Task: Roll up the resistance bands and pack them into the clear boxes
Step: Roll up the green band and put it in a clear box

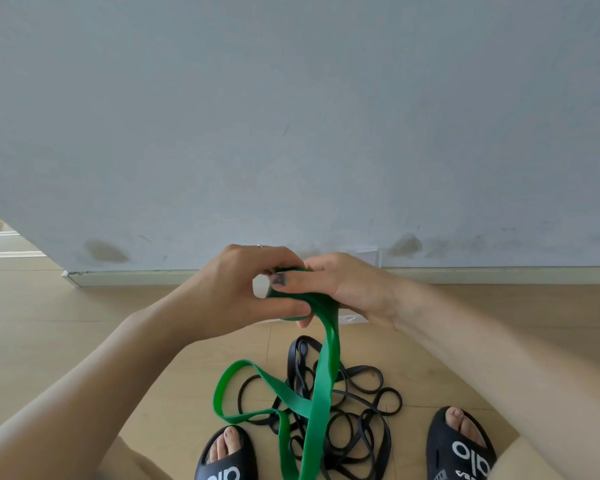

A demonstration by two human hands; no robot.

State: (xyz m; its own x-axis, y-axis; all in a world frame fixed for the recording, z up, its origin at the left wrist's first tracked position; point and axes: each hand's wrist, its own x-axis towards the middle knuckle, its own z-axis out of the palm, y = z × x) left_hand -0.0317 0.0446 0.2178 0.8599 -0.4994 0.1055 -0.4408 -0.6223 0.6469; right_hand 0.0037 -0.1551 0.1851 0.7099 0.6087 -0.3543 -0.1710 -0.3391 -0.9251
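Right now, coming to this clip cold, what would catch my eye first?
The bright green band stands out: both hands hold its top, left hand and right hand meeting at mid-frame, while the rest trails down to the wooden floor. Beneath it lies a tangle of thin black bands, between two feet in black slides. Behind is a scuffed pale wall.

The rolled end of the green band point(321, 368) is mostly hidden between the left hand point(243, 289) and the right hand point(343, 289), its lower length and both black slippers point(227, 459) run off the bottom edge, and a pale object behind the hands, perhaps a clear box, stays covered.
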